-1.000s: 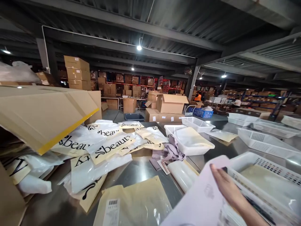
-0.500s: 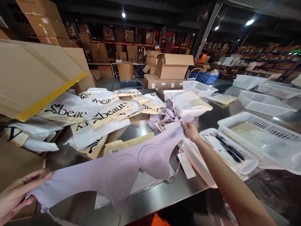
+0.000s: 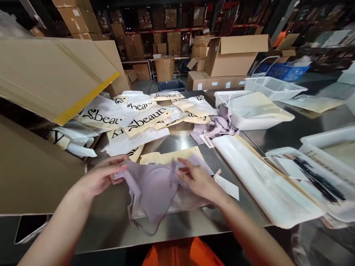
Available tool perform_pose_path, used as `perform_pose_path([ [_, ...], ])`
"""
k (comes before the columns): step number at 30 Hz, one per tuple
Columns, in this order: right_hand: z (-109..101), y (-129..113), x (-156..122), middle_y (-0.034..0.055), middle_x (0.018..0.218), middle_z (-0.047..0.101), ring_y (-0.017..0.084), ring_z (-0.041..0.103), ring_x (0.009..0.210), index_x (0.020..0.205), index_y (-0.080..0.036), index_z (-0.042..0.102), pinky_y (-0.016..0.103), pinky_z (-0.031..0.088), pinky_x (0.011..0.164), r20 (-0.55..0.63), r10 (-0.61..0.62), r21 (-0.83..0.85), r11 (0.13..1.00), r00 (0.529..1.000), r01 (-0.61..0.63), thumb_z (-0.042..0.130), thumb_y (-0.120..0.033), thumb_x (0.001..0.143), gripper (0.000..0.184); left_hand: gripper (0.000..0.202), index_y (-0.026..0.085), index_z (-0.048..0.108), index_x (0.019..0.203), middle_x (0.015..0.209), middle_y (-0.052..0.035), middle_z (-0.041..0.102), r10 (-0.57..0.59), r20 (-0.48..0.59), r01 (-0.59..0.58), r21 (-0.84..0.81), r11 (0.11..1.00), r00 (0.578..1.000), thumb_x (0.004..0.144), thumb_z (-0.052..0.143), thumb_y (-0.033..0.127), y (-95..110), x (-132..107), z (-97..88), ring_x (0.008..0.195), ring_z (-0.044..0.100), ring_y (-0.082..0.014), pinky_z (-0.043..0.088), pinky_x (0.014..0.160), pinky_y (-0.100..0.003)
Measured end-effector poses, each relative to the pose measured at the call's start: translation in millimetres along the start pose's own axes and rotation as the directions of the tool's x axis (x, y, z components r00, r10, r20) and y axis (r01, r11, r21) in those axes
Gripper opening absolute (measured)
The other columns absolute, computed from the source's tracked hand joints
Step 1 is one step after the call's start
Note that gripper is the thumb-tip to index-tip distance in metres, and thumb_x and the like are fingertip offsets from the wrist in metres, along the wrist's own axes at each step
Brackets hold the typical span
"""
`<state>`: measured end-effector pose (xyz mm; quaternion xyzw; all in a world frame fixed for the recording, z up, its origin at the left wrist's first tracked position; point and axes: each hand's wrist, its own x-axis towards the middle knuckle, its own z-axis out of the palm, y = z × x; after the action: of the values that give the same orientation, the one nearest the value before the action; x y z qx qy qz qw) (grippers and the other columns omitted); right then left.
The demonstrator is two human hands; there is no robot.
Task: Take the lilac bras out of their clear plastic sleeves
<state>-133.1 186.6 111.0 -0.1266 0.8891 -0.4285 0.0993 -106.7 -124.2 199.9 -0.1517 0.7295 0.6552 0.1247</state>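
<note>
The lilac bra (image 3: 155, 188) is held bunched between both hands just above the steel worktop (image 3: 111, 225). The left hand (image 3: 101, 177) has its grip closed on one end of the fabric, thumb over the top edge. The right hand (image 3: 198, 181) is clamped on the other end, fingers (image 3: 184, 166) pinching the cloth. A white paper tag (image 3: 227, 186) lies just right of the right-hand grip, touching the worktop. Directly beyond the grips a yellowish flat bag (image 3: 169, 157) with a barcode is seen, partly covered by the bra. Farther out from the grips lies a heap of printed bags (image 3: 138, 114), and to the right of it another lilac garment (image 3: 219, 125). Left of the left-hand grip stands a big cardboard box (image 3: 36, 166). Right of the right-hand grip a stack of clear bags (image 3: 260, 177) and white trays (image 3: 324, 147) are set.
</note>
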Motion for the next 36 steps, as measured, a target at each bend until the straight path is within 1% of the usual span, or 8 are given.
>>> perform_pose_path([
  [7, 25.6, 32.5, -80.7, 0.0154, 0.109, 0.057, 0.013, 0.064, 0.090, 0.126, -0.004, 0.054, 0.019, 0.057, 0.074, -0.096, 0.364, 0.637, 0.738, 0.926, -0.224, 0.044, -0.095, 0.070, 0.107, 0.044, 0.014, 0.058, 0.074, 0.065, -0.0004, 0.057, 0.113, 0.459, -0.074, -0.102, 0.992, 0.881, 0.063, 0.085, 0.047, 0.8, 47.2, 72.1, 0.055, 0.053, -0.0107, 0.043, 0.047, -0.020],
  [11, 80.0, 46.8, -102.1, 0.0057, 0.099, 0.060, 0.006, 0.062, 0.087, 0.103, -0.013, 0.067, 0.016, 0.056, 0.078, -0.321, 0.066, 0.193, 0.981, 0.945, -0.003, 0.042, -0.057, 0.096, 0.051, 0.058, 0.014, 0.064, 0.101, 0.108, -0.0141, 0.066, 0.104, 0.510, -0.145, 0.041, 0.989, 0.854, 0.069, 0.079, 0.059, -5.8, 68.9, 95.9, 0.096, 0.066, -0.0262, 0.056, 0.071, -0.032],
  [15, 114.9, 51.2, -82.8, 0.0037, 0.120, 0.053, 0.011, 0.050, 0.121, 0.122, -0.021, 0.063, 0.026, 0.050, 0.102, -0.463, -0.497, -0.432, 0.850, 0.734, 0.303, 0.034, -0.019, 0.096, 0.039, 0.061, 0.016, 0.061, 0.115, 0.119, -0.0143, 0.065, 0.151, 0.439, -0.215, 0.101, 0.971, 0.886, 0.077, 0.070, 0.063, -21.6, 69.7, 84.9, 0.105, 0.065, -0.0267, 0.055, 0.080, -0.033],
  [20, 115.0, 49.9, -70.5, 0.0060, 0.102, 0.053, 0.003, 0.048, 0.092, 0.114, -0.017, 0.063, 0.011, 0.045, 0.079, -0.439, -0.457, -0.375, 0.876, 0.773, 0.305, 0.038, -0.025, 0.097, 0.031, 0.051, 0.021, 0.065, 0.111, 0.123, -0.0096, 0.064, 0.250, 0.326, -0.361, 0.343, 0.867, 0.912, 0.082, 0.062, 0.063, -55.1, 53.9, 39.6, 0.109, 0.063, -0.0263, 0.054, 0.085, -0.034],
  [23, 114.7, 54.2, -62.5, 0.0057, 0.119, 0.051, 0.011, 0.045, 0.118, 0.119, -0.017, 0.063, 0.023, 0.044, 0.100, -0.393, -0.597, -0.601, 0.742, 0.699, 0.297, 0.032, -0.021, 0.098, 0.037, 0.050, 0.023, 0.068, 0.110, 0.118, -0.0073, 0.067, 0.340, 0.208, -0.398, 0.525, 0.752, 0.917, 0.082, 0.059, 0.064, -75.0, 50.5, 22.4, 0.096, 0.066, -0.0244, 0.054, 0.079, -0.033],
  [27, 115.2, 52.1, -20.6, 0.0051, 0.151, 0.018, 0.027, 0.018, 0.146, 0.146, -0.022, 0.046, 0.052, 0.026, 0.120, -0.092, -0.496, -0.761, 0.595, 0.863, 0.260, 0.040, -0.022, 0.097, 0.050, 0.048, 0.023, 0.070, 0.105, 0.112, -0.0068, 0.070, 0.361, 0.235, -0.431, 0.511, 0.744, 0.902, 0.084, 0.057, 0.063, -88.8, 52.0, 24.4, 0.097, 0.067, -0.0246, 0.054, 0.083, -0.034],
  [30, 99.6, 38.4, 14.4, 0.0060, 0.146, 0.029, 0.025, 0.027, 0.144, 0.150, -0.030, 0.043, 0.059, 0.017, 0.121, 0.116, -0.198, -0.579, 0.782, 0.973, 0.228, 0.044, -0.016, 0.095, 0.057, 0.047, 0.025, 0.071, 0.106, 0.114, -0.0052, 0.071, 0.406, 0.211, -0.455, 0.498, 0.738, 0.889, 0.084, 0.056, 0.063, -89.9, 45.6, 25.1, 0.103, 0.067, -0.0242, 0.053, 0.090, -0.034],
  [36, 8.1, 27.6, 31.3, 0.0095, 0.117, 0.055, 0.005, 0.057, 0.105, 0.127, -0.008, 0.060, 0.015, 0.049, 0.103, 0.010, -0.093, -0.126, 0.988, 0.996, 0.093, 0.028, -0.041, 0.104, 0.051, 0.031, 0.031, 0.070, 0.105, 0.108, 0.0044, 0.073, 0.703, -0.027, -0.537, 0.624, 0.567, 0.710, 0.090, 0.057, 0.055, -104.0, 12.1, -9.8, 0.099, 0.070, -0.0156, 0.054, 0.083, -0.019],
])
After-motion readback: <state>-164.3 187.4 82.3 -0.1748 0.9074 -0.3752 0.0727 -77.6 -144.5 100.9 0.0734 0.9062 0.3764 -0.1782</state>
